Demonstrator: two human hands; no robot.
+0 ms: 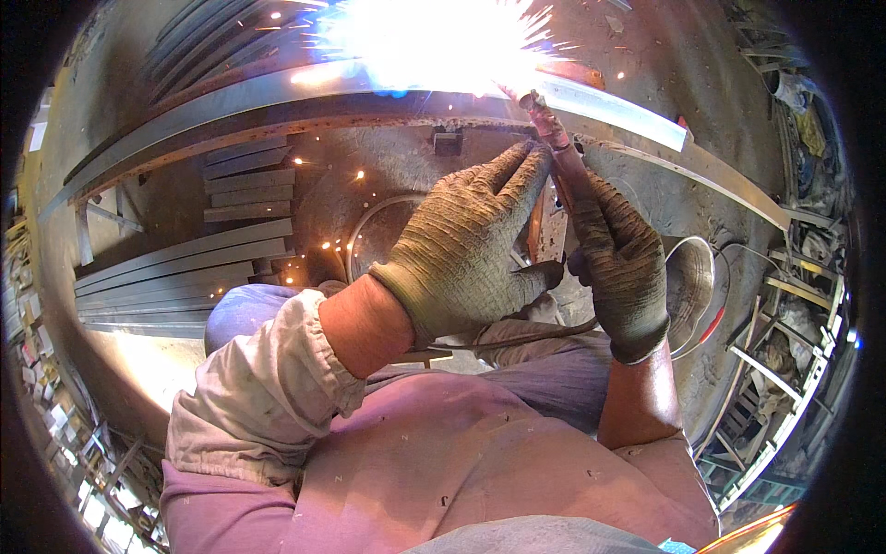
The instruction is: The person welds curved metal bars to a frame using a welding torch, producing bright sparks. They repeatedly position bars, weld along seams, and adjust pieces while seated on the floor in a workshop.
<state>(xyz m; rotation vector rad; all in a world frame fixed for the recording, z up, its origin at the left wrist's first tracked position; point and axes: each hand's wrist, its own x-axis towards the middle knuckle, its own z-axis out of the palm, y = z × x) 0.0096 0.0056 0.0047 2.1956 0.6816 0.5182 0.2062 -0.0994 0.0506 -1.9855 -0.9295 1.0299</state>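
Note:
My right hand (623,258), in a worn knitted work glove, is closed round a reddish welding torch (566,164). The torch points up and left toward a blinding white arc that throws sparks, and the glare hides the spot being welded. My left hand (466,249), gloved alike, lies palm down with its fingers stretched out and its thumb apart. Its fingertips are at the torch's side, seemingly touching it. Just beyond both hands a long pale metal bar (616,109) runs crosswise, beside a rusty brown bar (341,118).
Grey metal bars (198,268) are stacked at the left, with shorter lengths (249,185) above them. A dark cable (535,340) passes below my hands. A metal rack (771,374) with clutter stands at the right. More long bars (198,46) lie at the far left.

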